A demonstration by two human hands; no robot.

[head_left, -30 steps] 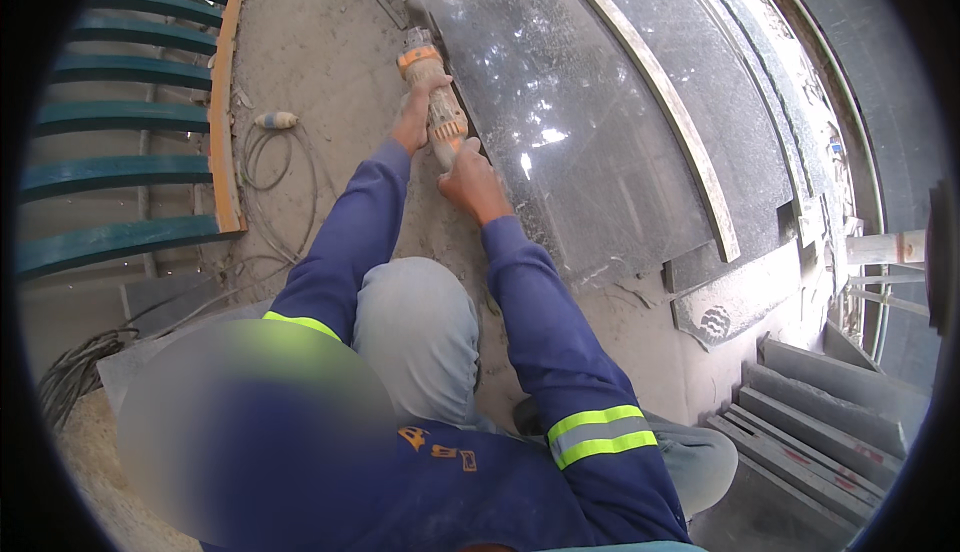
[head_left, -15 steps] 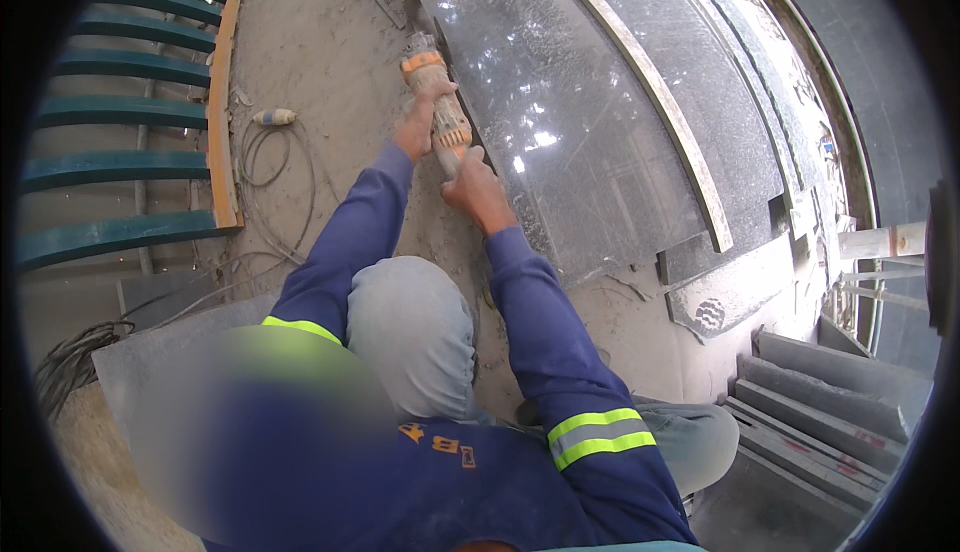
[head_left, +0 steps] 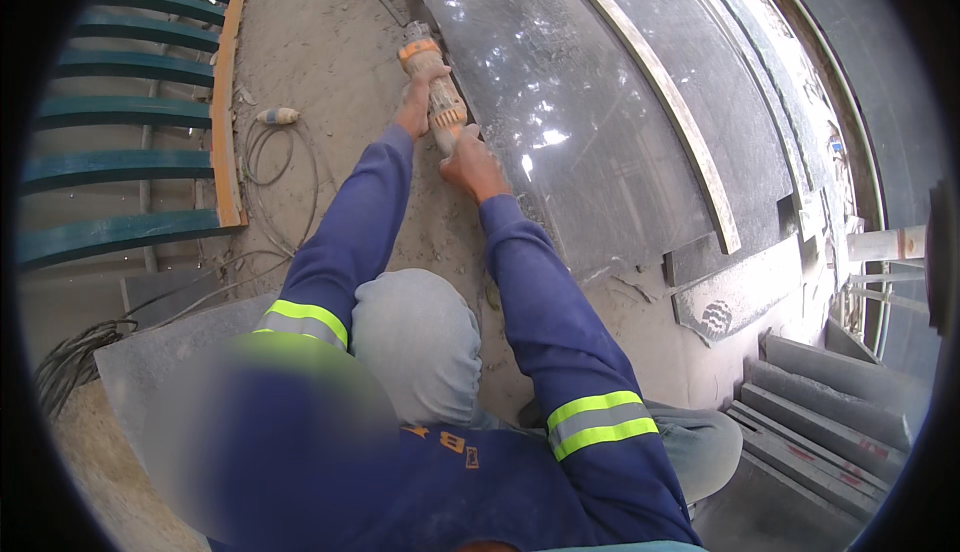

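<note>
A dust-covered orange angle grinder (head_left: 440,87) is held in both hands along the left edge of a large polished dark stone slab (head_left: 580,142). My left hand (head_left: 418,102) is closed round its body, just behind the orange collar. At the near end, my right hand (head_left: 473,164) grips the rear handle. The grinder's head points away from me, close to the slab's edge. Whether a disc touches the stone cannot be made out.
Dusty ground lies left of the slab, with a looped cable and its plug (head_left: 277,116). A rack of green bars (head_left: 130,112) with an orange edge stands at left. A pale strip (head_left: 650,77) crosses the slabs. Stacked stone pieces (head_left: 830,402) sit at lower right.
The grinder and both hands have shifted slightly farther away along the slab's edge. Both hands keep their grip, and the view has moved a little.
</note>
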